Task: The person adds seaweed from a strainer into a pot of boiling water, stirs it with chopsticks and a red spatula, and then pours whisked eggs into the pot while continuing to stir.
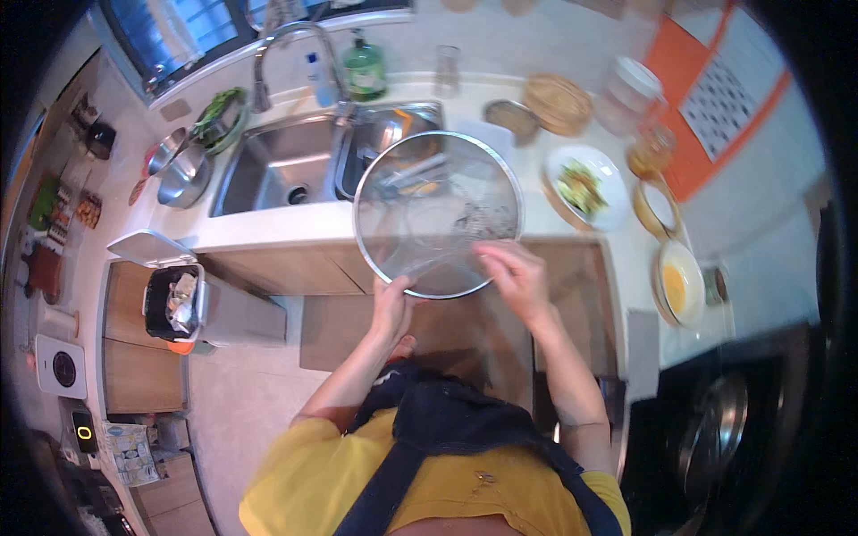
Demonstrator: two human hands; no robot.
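My left hand [392,305] grips the metal rim of a round fine-mesh splatter screen [436,214] at its lower left. The screen is raised in front of the counter and the right sink basin, which show through the mesh. My right hand [513,275] is at the screen's lower right, with thumb and fingertips pinched together over the mesh; whether they hold something is too small to tell. Dark specks show through or on the mesh near the right fingers.
Right of the screen stand a white plate [620,211] of chopped greens and a bowl with yellow liquid [673,288]. A double sink [281,161] with a faucet lies behind. Left are metal bowls [184,177] and an open trash bin [241,311]. A stove [771,402] is lower right.
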